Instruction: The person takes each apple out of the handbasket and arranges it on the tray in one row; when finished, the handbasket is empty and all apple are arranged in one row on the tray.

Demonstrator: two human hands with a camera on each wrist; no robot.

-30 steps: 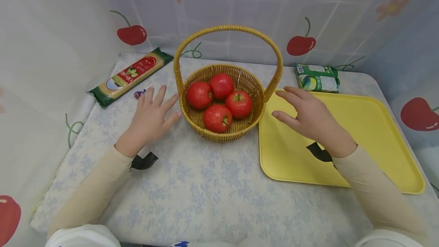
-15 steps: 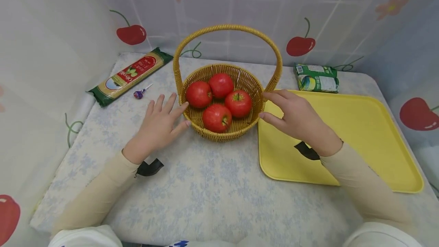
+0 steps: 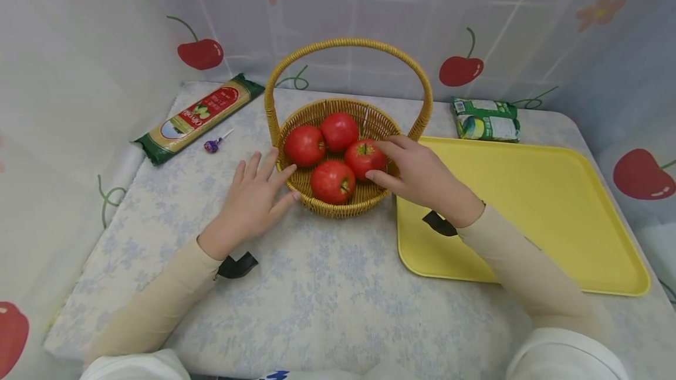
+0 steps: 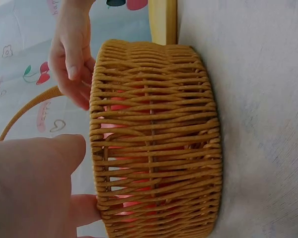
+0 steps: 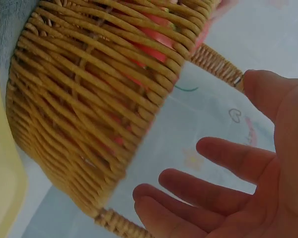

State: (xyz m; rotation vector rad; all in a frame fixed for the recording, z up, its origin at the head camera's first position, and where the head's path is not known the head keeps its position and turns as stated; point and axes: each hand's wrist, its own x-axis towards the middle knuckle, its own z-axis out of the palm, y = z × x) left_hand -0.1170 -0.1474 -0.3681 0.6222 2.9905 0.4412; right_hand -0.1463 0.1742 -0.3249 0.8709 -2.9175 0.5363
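Several red apples (image 3: 331, 183) lie inside a round wicker basket (image 3: 338, 211) with a tall arched handle. My right hand (image 3: 425, 176) reaches over the basket's right rim. Its fingers and thumb are spread about the right-hand apple (image 3: 364, 160), the fingertips overlapping it in the head view. Relaxed, slightly bent fingers show in the right wrist view, above the woven wall (image 5: 84, 99). At the left rim my left hand (image 3: 248, 207) has its fingers spread, fingertips right at the wicker. The left wrist view shows its thumb and a finger beside the basket wall (image 4: 154, 139).
A yellow tray (image 3: 528, 210) lies to the right, its left edge close to the basket. Behind it is a green and white packet (image 3: 486, 121). A pasta pack (image 3: 200, 116) and a small lollipop (image 3: 212, 145) lie at the back left of the cloth-covered table (image 3: 317, 309).
My right hand has moved left from above the tray to over the right-hand apple. My left hand has shifted right and slightly nearer me, up to the basket's rim. The basket and apples stay put.
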